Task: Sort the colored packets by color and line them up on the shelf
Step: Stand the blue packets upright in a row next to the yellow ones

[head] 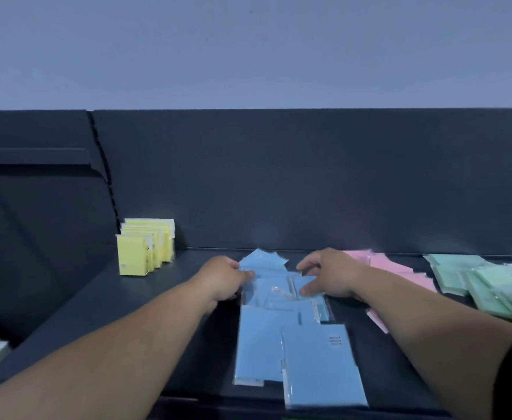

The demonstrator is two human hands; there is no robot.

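Several blue packets (279,334) lie loose in the middle of the shelf (163,301), with the left hand (227,278) and right hand (329,278) each pinching those at the pile's twelve o'clock end. Only the yellow packets (144,251), at ten o'clock, stand lined up; pink packets (395,269) at two o'clock and green packets (491,286) at three o'clock lie flat, grouped but not yet lined up

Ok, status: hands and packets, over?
Left hand, right hand gripping flat blue plastic packets. Yellow packets upright, lined left; pink packets, green packets loose right. Nothing blocking.
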